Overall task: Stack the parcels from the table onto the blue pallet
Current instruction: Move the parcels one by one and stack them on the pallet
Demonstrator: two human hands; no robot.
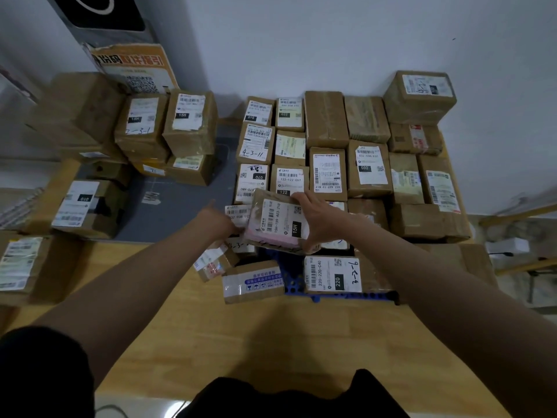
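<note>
Seen from above: both hands' grip clamped on a 15H-labelled parcel point(278, 223), left hand point(224, 223) and right hand point(316, 220) on opposite edges, above the crowded blue pallet point(294, 279). Most stacked; several parcels point(87, 206) left on bench point(180, 327).

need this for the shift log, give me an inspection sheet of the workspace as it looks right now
surface: wooden table, bare at the near side; grey mat at the left.
job's things: blue pallet nearly covered with labelled parcels; 15H parcel held above the front rows; 220 parcel at the pallet's near edge.
clutter: more boxes stacked on the left, among them 010 box.
grippers: left hand holds the 15H parcel's left edge; right hand grips its right side.
cables: one thin cable at the bottom left.
surroundings: white wall; orange QR sign leaning at the back left.
</note>
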